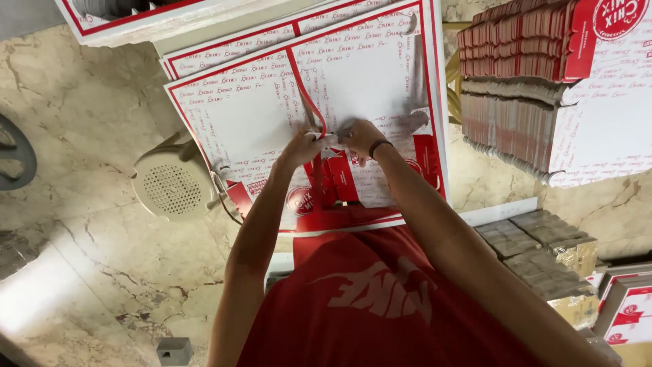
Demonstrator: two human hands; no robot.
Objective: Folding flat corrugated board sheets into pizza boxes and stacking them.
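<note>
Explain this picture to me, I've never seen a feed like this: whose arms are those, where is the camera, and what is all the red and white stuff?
There is one view only, from a camera worn on a person's head, looking straight down. The two bare arms are that person's own. The left hand and the right hand, which has a dark band at its wrist, meet over a flat white cardboard sheet with red borders. Their fingers pinch a red folded edge of it; exactly how it is gripped is too blurred to tell. More such sheets lie underneath. To the right stands a stack of flattened red and white cartons, with plastic-wrapped bundles below it. To the left, a round beige fan-like device sits on the marble floor. The red shape at the bottom is the person's shirt.
</note>
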